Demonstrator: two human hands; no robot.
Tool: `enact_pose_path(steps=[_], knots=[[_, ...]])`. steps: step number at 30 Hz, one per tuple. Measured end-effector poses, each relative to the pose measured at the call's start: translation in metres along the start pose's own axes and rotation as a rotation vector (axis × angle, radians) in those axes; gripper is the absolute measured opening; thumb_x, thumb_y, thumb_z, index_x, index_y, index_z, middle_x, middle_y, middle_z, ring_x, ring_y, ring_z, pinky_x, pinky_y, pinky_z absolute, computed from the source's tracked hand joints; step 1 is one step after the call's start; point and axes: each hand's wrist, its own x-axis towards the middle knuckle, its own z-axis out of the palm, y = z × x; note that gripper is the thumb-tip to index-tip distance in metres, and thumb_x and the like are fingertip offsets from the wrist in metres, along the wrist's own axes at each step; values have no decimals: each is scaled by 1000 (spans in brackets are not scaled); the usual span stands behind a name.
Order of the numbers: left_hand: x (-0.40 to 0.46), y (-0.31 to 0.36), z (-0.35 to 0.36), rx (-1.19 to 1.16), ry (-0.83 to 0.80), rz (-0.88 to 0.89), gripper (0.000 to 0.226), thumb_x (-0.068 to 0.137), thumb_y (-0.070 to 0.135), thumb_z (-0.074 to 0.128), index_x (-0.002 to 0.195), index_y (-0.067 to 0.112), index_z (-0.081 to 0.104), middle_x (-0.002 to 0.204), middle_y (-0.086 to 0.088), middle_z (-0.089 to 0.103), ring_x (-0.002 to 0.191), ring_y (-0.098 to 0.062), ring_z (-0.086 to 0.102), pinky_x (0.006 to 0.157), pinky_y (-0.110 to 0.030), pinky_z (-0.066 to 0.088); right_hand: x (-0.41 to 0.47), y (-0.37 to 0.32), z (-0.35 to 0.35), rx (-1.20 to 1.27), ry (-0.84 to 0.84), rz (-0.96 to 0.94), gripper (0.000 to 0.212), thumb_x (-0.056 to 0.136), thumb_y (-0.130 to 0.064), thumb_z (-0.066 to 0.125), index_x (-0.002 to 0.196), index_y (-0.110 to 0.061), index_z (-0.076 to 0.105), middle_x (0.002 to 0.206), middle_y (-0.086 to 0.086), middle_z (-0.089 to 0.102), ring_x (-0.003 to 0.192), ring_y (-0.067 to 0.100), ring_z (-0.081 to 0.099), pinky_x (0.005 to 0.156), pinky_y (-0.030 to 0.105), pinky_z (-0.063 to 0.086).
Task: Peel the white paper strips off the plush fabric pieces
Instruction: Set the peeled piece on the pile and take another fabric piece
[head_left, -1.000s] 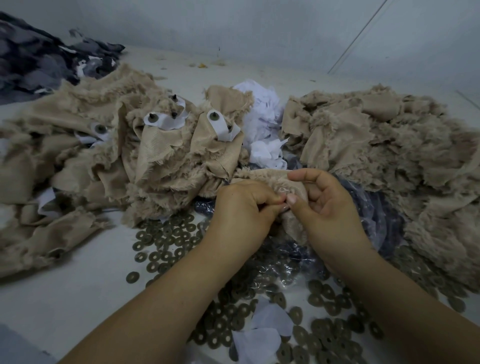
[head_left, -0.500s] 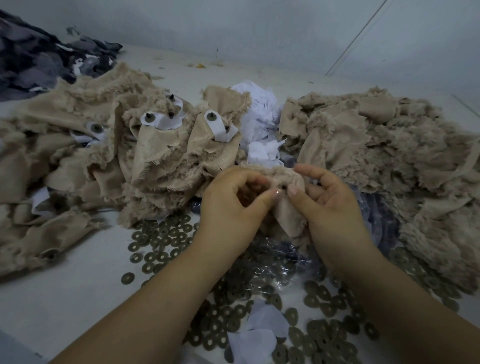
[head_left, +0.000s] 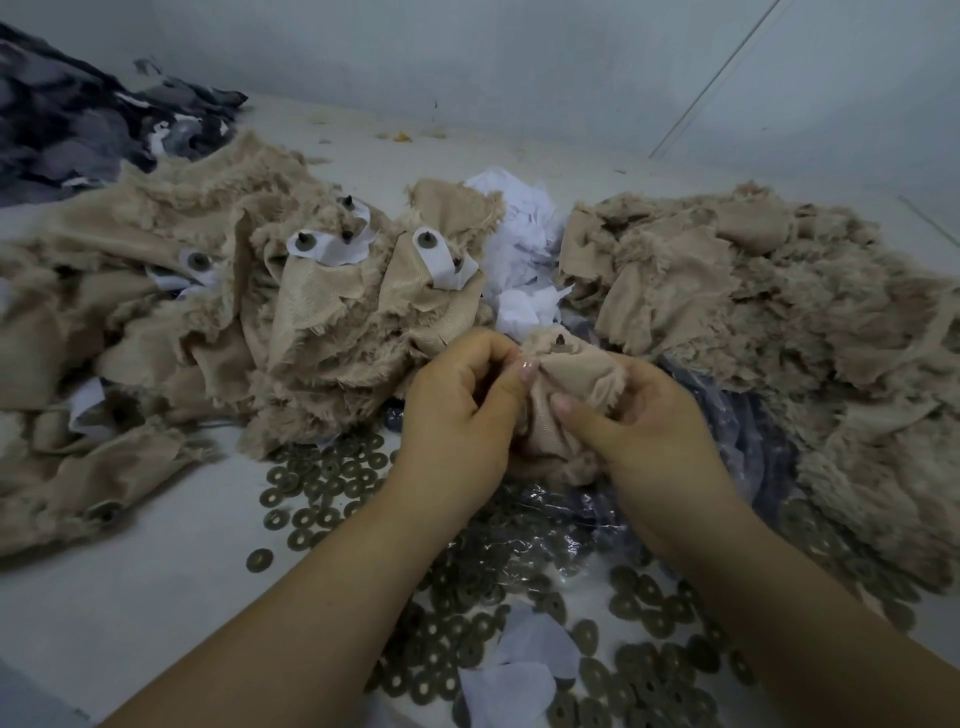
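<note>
Beige plush piece (head_left: 566, 374), held bunched above the middle of the bench (head_left: 130, 597) toward its near edge; a small dark stud protrudes from its top. Left hand (head_left: 457, 415) pinches the piece's left edge between thumb and curled fingers; right hand (head_left: 639, 426) grips its right side, thumb pressed on the fabric. Pile (head_left: 249, 312) at the left edge carries white strips (head_left: 332, 247) pinned by studs. Second pile (head_left: 753, 312) at the right edge shows no strips. Crumpled paper (head_left: 519, 249) lies between the piles. Washers (head_left: 322, 483) are scattered under the hands, beside a plastic bag (head_left: 737, 441). Dark fabric (head_left: 78, 130) occupies the far left corner.
</note>
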Motion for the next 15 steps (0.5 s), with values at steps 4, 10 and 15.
enact_pose_path(steps=[4,10,15], knots=[[1,3,-1,-135,2,-62,21,97,19,57,78,11,61,61,0,58,56,-14,54,53,-28,49,3,-6,-2,325,28,-9,36,82,-11,66,117,-9,59,95,10,77,93,25,74,79,38,62],[-4,7,1,-132,-97,-109,17,88,22,70,78,9,67,65,-6,67,53,-22,58,51,-32,52,1,-5,-1,288,28,38,21,99,-10,54,119,-10,60,107,19,73,101,33,72,88,49,59],[-2,6,0,-250,-61,-209,24,96,14,60,73,8,65,57,-1,62,51,-16,53,50,-27,49,1,-1,-1,221,123,54,15,99,-15,57,111,-9,63,107,26,70,100,48,67,86,61,56]])
